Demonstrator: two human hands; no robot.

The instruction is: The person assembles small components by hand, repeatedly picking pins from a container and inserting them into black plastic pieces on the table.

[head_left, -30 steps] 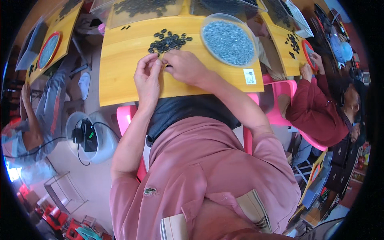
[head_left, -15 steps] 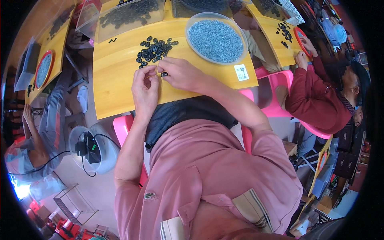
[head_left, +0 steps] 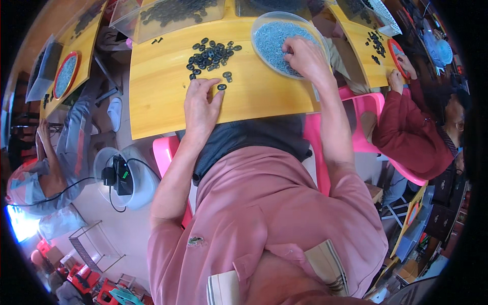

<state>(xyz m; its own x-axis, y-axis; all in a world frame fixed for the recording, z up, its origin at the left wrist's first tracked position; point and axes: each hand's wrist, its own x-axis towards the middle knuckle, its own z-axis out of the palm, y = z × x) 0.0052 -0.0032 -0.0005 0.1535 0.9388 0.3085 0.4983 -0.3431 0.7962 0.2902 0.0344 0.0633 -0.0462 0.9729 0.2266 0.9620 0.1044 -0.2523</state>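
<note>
Fingers (head_left: 289,44) in the tub (head_left: 279,17) should pick lightly; whether right hand (head_left: 307,57) or, left of the tub, left hand (head_left: 199,107) grips anything is unclear.

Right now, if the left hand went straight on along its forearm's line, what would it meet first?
Probably the near edge of the pile of small black parts, ahead of the left hand on the yellow table; which piece first is unclear.
</note>
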